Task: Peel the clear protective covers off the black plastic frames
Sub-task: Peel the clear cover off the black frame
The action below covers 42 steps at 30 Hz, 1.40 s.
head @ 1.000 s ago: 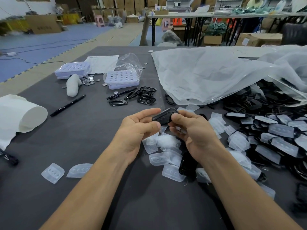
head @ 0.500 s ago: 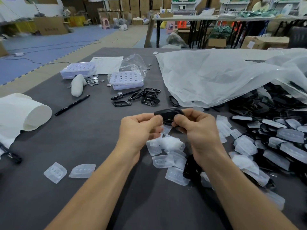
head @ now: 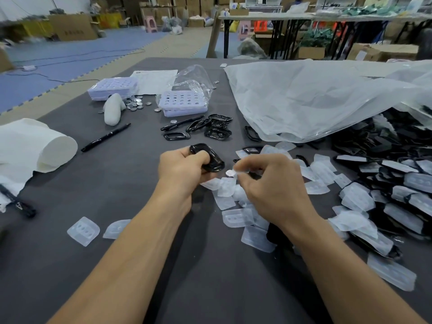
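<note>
My left hand [head: 184, 171] grips a glossy black plastic frame [head: 208, 157] above the grey table, fingers curled round it. My right hand [head: 268, 183] is a little to the right of it and pinches a small clear piece of cover film [head: 232, 173] between thumb and fingertips. Beneath both hands lies a heap of peeled clear covers [head: 236, 216]. Several bare black frames [head: 210, 129] lie farther back. A big pile of covered frames [head: 397, 188] fills the right side.
A large white plastic bag [head: 315, 101] drapes over the back right. Two lilac perforated trays [head: 183, 102], loose coin cells [head: 134, 105], a black pen [head: 105, 137] and a white roll [head: 35, 146] sit to the left. Two loose covers [head: 83, 230] lie near the front left.
The hands, which held the frame together, have parted. The left keeps the frame and the right has pulled away to the right with a bit of clear film.
</note>
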{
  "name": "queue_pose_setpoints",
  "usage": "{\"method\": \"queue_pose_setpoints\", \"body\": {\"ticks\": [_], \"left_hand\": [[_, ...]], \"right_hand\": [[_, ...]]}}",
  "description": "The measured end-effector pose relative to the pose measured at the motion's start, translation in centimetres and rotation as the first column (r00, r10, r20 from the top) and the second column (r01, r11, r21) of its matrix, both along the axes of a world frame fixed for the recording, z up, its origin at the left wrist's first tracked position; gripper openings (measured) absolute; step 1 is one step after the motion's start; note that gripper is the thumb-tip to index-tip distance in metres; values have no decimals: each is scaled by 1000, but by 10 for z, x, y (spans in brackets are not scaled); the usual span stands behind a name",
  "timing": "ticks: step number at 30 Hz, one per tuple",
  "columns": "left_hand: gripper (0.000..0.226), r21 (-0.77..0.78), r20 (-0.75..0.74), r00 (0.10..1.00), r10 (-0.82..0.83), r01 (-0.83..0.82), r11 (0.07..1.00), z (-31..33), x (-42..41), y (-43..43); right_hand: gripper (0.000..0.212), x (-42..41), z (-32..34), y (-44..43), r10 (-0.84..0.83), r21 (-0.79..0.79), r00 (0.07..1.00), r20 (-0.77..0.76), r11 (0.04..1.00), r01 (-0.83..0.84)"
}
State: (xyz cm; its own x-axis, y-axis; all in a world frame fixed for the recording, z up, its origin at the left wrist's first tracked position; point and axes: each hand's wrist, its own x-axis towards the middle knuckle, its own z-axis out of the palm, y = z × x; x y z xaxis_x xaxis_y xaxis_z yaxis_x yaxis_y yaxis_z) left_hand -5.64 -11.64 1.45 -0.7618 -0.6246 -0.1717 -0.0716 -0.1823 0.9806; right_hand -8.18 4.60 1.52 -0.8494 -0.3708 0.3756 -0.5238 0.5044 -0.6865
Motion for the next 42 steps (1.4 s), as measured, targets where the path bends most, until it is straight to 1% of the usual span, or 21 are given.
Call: {"method": "queue_pose_setpoints", "body": {"ticks": [1, 4, 5, 6, 8, 10, 11, 13, 16, 19, 21, 26, 29, 32, 34, 37, 39, 42], "left_hand": [[26, -12, 4, 999, 31, -31, 999, -1, 0, -5], [30, -60, 21, 999, 34, -33, 998, -3, 1, -9], [33, -73, 22, 1000, 21, -20, 997, -3, 1, -8], [36, -82, 20, 1000, 6, -5, 997, -4, 1, -7], [40, -84, 8, 1000, -15, 15, 996, -3, 2, -7], [42, -94, 5, 1000, -22, 23, 995, -3, 2, -7], [42, -100, 9, 1000, -23, 23, 995, -3, 2, -7], [41, -105, 10, 999, -44, 45, 993, -4, 3, -5], [38, -131, 34, 987, -158, 161, 978, -6, 2, -1], [49, -187, 73, 952, -299, 307, 933, -9, -1, 4], [40, -177, 60, 944, -323, 329, 928, -9, -1, 8], [26, -190, 49, 926, -373, 375, 907, -6, 6, 14], [28, -205, 39, 914, -403, 402, 892, -5, 8, 14], [29, -207, 28, 899, -437, 433, 878, -5, 8, 14], [23, -191, 11, 881, -473, 467, 864, -4, 7, 16], [17, -166, -24, 853, -522, 512, 843, -1, 9, 20], [18, -149, -40, 841, -540, 530, 835, -1, 10, 21], [17, -144, -57, 831, -553, 541, 828, -1, 10, 21]], "right_hand": [[17, 2, 0, -2, 16, 77, 1000, 15, 997, -17], [33, 9, -2, -10, 107, 343, 994, 39, 933, -114], [36, 10, -2, -12, 121, 380, 991, 47, 916, -130], [35, 12, -3, -13, 115, 382, 991, 64, 915, -131], [26, 13, -5, -14, 74, 334, 996, 51, 939, -87], [17, 9, -8, -13, 15, 247, 999, 34, 969, -23], [16, 6, -9, -13, -9, 164, 997, 75, 987, -3], [19, 0, -7, -10, -17, -53, 983, 181, 998, 27], [20, -8, -2, -3, -11, -315, 946, 325, 942, 119], [16, -14, -1, 2, 49, -467, 889, 456, 863, 192], [15, -15, -1, 3, 93, -531, 863, 496, 820, 216], [16, -14, 3, 6, 173, -590, 854, 491, 787, 181], [25, -14, 7, 6, 211, -600, 862, 461, 790, 127], [26, -13, 6, 5, 234, -591, 862, 449, 801, 91], [21, -13, 4, 3, 206, -573, 871, 446, 814, 101], [17, -11, 3, 2, 86, -478, 912, 401, 869, 128], [16, -10, 2, 2, 9, -402, 944, 330, 906, 132], [20, -7, 1, 2, -60, -306, 976, 210, 944, 124]]}}
